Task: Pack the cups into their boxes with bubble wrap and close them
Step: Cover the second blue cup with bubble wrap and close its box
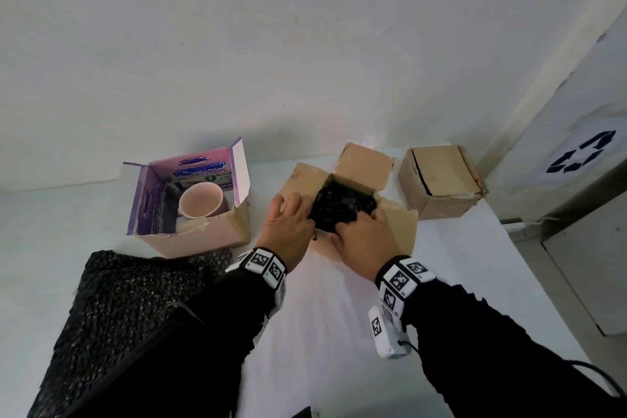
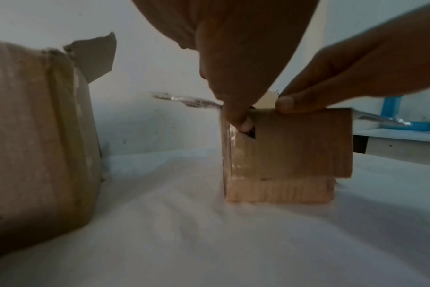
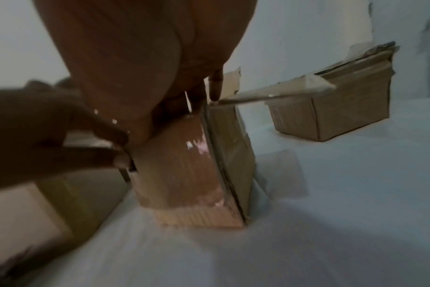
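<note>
Black bubble wrap (image 1: 342, 210), bundled round what is presumably a cup, sits in the mouth of the middle cardboard box (image 1: 400, 227) on the white table (image 1: 325, 309), and both hands are working it down. To do this well, I would press evenly from both sides so the bundle sinks straight, keep the near flap folded down out of the way, and tuck loose wrap below the rim before bringing the four flaps over. The left hand (image 1: 288, 227) reaches in from the near-left corner, fingers curled over the box edge onto the wrap, thumb (image 2: 243, 124) pressing the outer wall at a small tear. The right hand (image 1: 366, 237) mirrors it from the near-right, fingers bent into the opening, gripping the wrap. Both wrists angle downward. A pink cup (image 1: 202, 200) lies unwrapped in the purple box (image 1: 190, 237) to the left; a spare black sheet (image 1: 129, 302) lies nearby, and a closed box (image 1: 441, 180) stands to the right.
</note>
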`<act>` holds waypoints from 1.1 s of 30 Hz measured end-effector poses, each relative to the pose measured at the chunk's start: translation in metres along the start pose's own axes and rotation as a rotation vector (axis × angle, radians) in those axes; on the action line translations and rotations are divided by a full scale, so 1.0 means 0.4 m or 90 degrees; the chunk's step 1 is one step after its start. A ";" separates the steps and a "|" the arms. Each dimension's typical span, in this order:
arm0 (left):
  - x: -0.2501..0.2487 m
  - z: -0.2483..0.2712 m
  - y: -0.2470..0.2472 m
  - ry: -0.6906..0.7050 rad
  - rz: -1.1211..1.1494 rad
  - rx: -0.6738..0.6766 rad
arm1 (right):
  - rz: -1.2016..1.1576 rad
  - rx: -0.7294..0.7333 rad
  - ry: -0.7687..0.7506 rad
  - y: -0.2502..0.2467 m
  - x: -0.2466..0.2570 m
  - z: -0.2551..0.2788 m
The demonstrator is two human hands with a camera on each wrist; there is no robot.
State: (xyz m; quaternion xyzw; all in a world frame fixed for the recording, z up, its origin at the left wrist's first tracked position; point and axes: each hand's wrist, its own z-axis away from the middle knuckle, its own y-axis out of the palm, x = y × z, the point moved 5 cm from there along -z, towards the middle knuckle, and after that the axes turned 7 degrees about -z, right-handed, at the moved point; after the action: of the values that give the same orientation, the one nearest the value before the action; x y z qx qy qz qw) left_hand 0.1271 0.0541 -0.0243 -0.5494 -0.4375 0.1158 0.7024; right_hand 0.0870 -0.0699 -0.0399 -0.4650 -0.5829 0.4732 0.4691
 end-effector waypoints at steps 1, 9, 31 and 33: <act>-0.005 0.006 0.009 -0.020 0.000 -0.016 | -0.017 0.012 0.000 -0.011 -0.004 -0.007; -0.029 -0.005 0.049 -0.115 0.081 -0.019 | -0.144 0.127 -0.102 0.026 -0.020 -0.082; -0.021 0.009 0.078 -0.114 0.128 -0.071 | -0.058 0.206 -0.150 0.032 -0.029 -0.164; -0.017 0.007 0.083 -0.118 0.132 -0.076 | -0.055 0.203 -0.134 0.035 -0.027 -0.171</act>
State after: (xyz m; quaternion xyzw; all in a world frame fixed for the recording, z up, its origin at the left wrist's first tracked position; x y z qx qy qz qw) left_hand 0.1317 0.0639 -0.0565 -0.6192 -0.4475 0.2120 0.6094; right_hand 0.1571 -0.0711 -0.0473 -0.3073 -0.5656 0.5852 0.4932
